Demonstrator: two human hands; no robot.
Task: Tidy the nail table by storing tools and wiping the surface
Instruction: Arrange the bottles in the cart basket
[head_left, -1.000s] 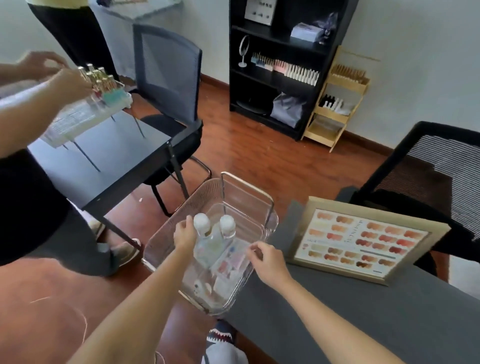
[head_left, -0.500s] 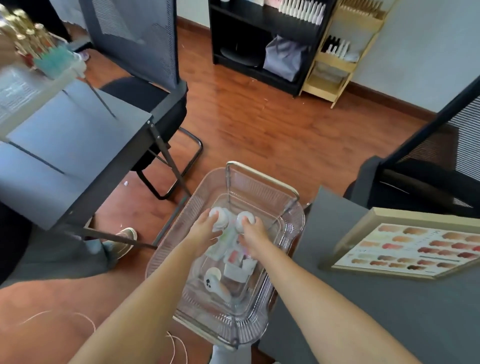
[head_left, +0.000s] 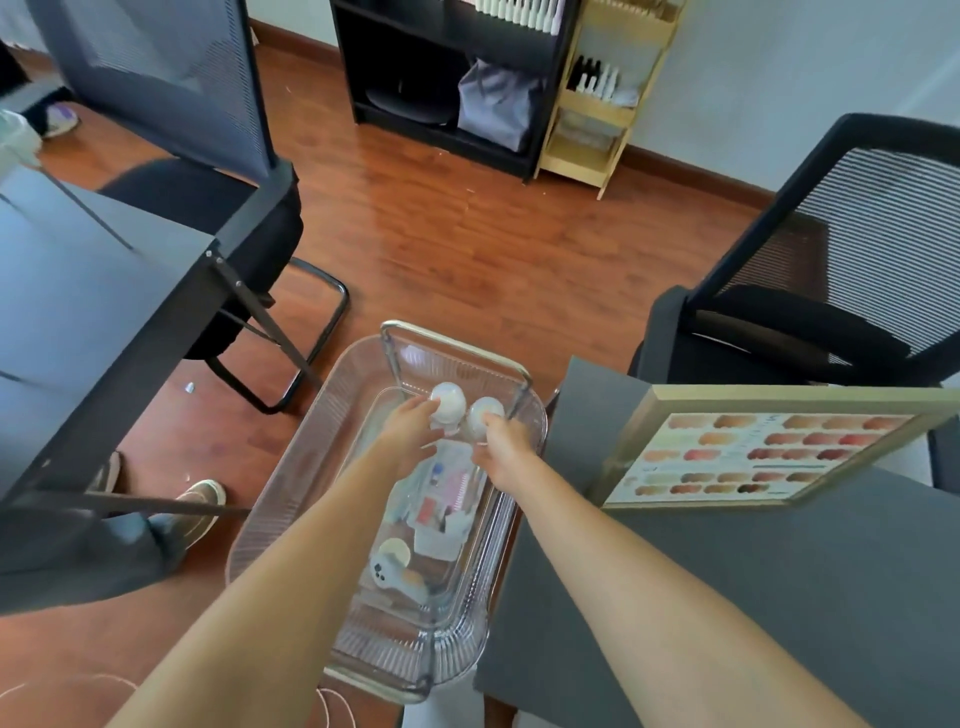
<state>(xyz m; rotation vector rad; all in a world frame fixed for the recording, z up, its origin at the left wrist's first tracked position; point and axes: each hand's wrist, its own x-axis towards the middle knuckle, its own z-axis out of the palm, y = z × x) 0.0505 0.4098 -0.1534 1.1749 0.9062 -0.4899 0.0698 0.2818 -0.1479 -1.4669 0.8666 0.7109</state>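
A clear ribbed plastic storage cart (head_left: 291, 499) stands on the floor beside the grey nail table (head_left: 727, 597). Inside it, at the far end, two clear bottles with white caps stand side by side. My left hand (head_left: 410, 431) grips the left white-capped bottle (head_left: 448, 402). My right hand (head_left: 501, 447) grips the right white-capped bottle (head_left: 484, 413). Below my hands in the cart lie small nail tools, a pink-and-white pack (head_left: 447, 499) and a white handheld device (head_left: 387, 571). The bottle bodies are mostly hidden by my fingers.
A framed nail colour chart (head_left: 753, 457) lies on the grey table at the right. A black mesh chair (head_left: 831, 260) stands behind it. At the left are a dark table (head_left: 78, 291), another mesh chair (head_left: 171, 93) and another person's legs and shoes (head_left: 197, 504). Shelves (head_left: 447, 62) line the far wall.
My view tilted down toward the cart. My right hand moved from the table edge into the cart onto the second bottle, and both hands shifted the bottles toward the cart's far end.
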